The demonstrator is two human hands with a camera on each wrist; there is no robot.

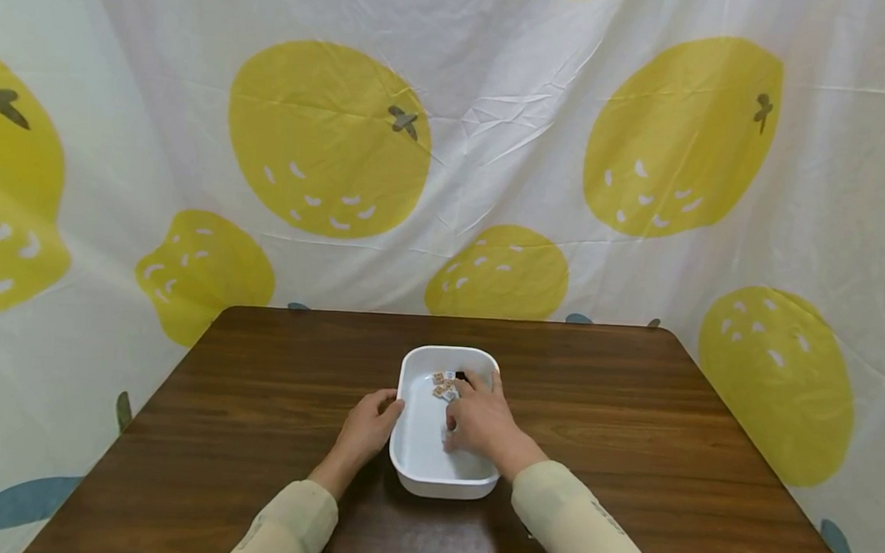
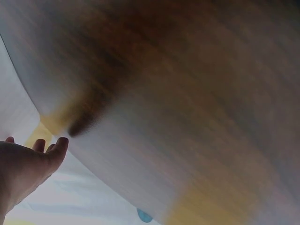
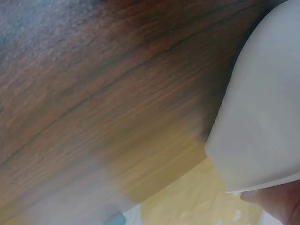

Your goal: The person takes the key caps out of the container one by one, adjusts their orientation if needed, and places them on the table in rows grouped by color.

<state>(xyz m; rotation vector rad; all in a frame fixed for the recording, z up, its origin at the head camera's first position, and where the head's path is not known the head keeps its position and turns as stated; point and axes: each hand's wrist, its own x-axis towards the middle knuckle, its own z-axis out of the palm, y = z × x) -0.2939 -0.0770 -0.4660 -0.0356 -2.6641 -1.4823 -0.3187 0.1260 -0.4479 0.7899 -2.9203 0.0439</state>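
A white rectangular basin stands on the brown wooden table. Several small tan and white square pieces with dark marks lie grouped toward its far end, beside a small black piece. My right hand reaches over the right rim, fingers spread and bent down near the pieces; its palm side is hidden. At the left rim is my left hand, thumb right at the edge, fingers along the outside. In the left wrist view the left fingers look loose and apart. The right wrist view shows the basin's outer wall.
The table extends on both sides of the basin, with its far edge against a white curtain printed with yellow lemons. Pale sleeves cover the forearms.
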